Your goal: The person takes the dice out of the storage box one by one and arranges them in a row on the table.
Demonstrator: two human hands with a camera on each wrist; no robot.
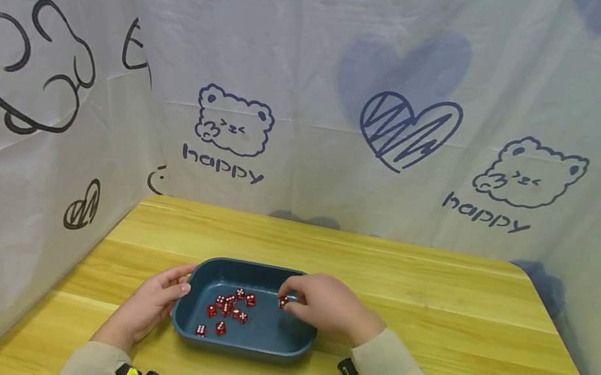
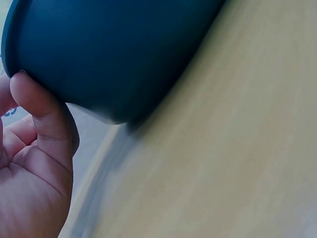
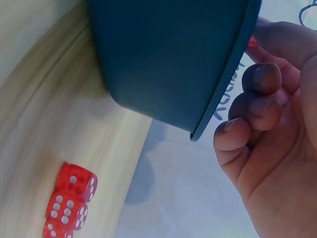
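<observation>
White cloth [image 1: 314, 50] (blue hearts [image 1: 408, 134] included) hangs behind the yellow wood-grained table [image 1: 459, 347].

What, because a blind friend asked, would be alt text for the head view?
A right hand pinches a red die over a blue tray of red dice on a wooden table; the left hand grips the tray.

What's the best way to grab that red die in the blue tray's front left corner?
Probably pinch the corner die by its left and right faces, with the grip coming from above: those flat sides are parallel, the tray's front wall rises close by, and a gap separates it from the next die.
</observation>
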